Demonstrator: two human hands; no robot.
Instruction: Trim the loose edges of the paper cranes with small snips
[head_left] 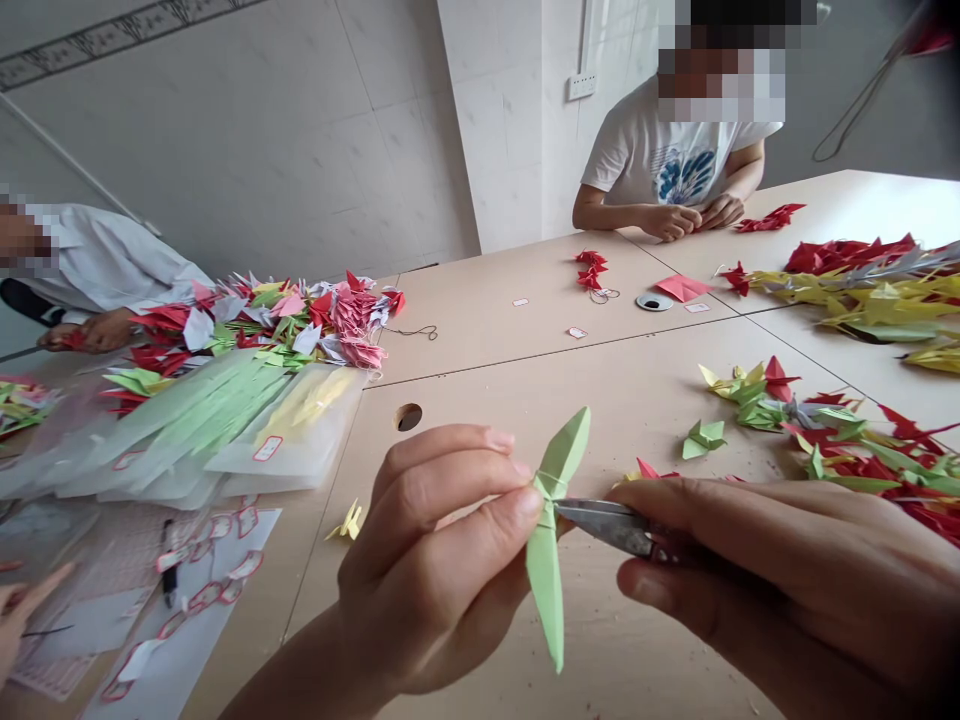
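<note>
above the desk (465,350), left hand (442,540) has fingers clamped on a green paper piece (546,570), right hand (780,570) grips scissors (611,524), tips at its middle (folding looks done, no cut visible yet)

We see smooth, matt paper in the folded piece (545,575), dull-sheened metal on the scissor blades (604,520), a smooth, wood-look tabletop (465,320) with a faint gloss, shiny translucent plastic sleeves (334,440), and a soft, matt cloth T-shirt (626,155).
</note>
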